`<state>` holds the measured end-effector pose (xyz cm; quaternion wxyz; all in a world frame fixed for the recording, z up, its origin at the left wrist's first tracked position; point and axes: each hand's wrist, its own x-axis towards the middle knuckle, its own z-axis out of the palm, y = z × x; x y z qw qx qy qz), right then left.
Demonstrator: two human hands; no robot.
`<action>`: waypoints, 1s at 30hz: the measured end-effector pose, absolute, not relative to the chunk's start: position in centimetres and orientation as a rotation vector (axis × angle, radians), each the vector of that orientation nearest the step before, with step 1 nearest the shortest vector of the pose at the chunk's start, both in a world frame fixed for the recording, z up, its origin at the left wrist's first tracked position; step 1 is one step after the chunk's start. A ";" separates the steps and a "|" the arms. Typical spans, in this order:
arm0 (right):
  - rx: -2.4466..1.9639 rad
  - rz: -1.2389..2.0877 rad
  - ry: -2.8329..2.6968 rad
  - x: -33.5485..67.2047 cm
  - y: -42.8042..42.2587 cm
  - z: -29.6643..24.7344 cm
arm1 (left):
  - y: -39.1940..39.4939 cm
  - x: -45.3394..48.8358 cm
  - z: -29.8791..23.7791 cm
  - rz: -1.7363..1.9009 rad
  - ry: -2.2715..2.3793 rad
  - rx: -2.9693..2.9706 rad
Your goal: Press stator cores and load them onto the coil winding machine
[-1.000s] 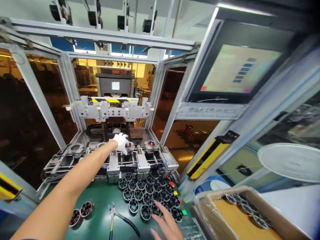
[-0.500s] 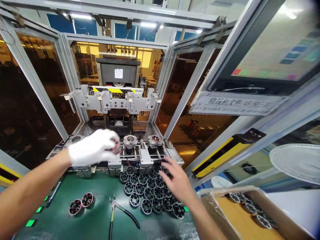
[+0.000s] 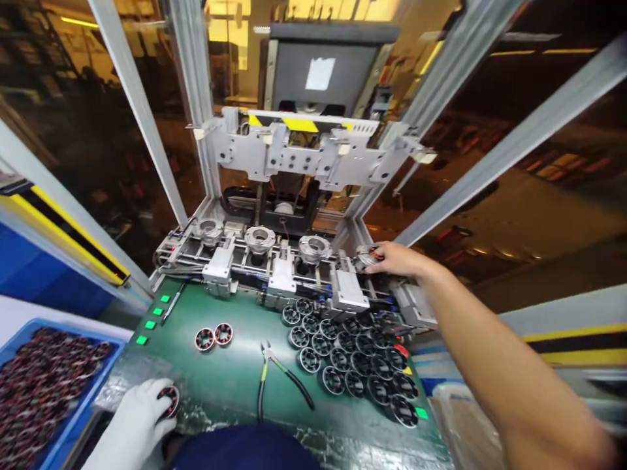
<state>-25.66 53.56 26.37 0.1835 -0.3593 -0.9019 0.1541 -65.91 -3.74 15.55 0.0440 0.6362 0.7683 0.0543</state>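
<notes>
My left hand (image 3: 134, 418), in a white glove, is closed on a wound motor stator (image 3: 171, 400) low over the front left of the green mat. My bare right hand (image 3: 400, 260) reaches to the rightmost round metal holder (image 3: 363, 257) of the machine. Its fingers are closed around a stator with copper-red windings (image 3: 376, 252) at that holder; whether it has lifted clear I cannot tell. Two more wound stators (image 3: 214, 337) lie side by side on the mat. Unwound black stators (image 3: 339, 358) stand in a cluster at the right.
Green-handled cutters (image 3: 267, 372) lie mid-mat. Three other holders (image 3: 260, 240) show bare centres. A blue tray (image 3: 110, 365) of dark red parts stands at the left. A pen (image 3: 174, 303) lies near the mat's left edge. The white machine bar (image 3: 304, 153) spans above the holders.
My left hand has carried a wound stator from the holders down to the mat's front left. My right hand has moved from above the black stators to the rightmost holder. The view has tilted down.
</notes>
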 end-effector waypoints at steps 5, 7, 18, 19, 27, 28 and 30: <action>-0.793 0.603 -2.832 -25.5 50.7 32.6 | 0.2 -62.6 18.9 0.131 2.325 1.901; -0.514 0.575 -2.881 -27.6 45.4 33.4 | 1.9 -61.8 19.9 0.152 2.309 1.895; -0.128 0.396 -2.912 -43.7 15.5 20.3 | 4.7 -63.5 23.1 0.471 2.338 2.154; -0.186 0.392 -2.893 -43.4 15.5 20.3 | 5.7 -63.3 22.7 0.435 2.326 2.164; -0.948 0.267 -2.610 -32.0 20.0 19.4 | 9.5 -60.5 19.6 0.269 2.292 2.144; -0.996 0.260 -2.602 -31.1 20.5 18.8 | 9.3 -60.8 19.4 0.261 2.287 2.158; -1.033 0.264 -2.608 -30.1 21.1 17.7 | 8.6 -61.5 19.1 0.248 2.275 2.184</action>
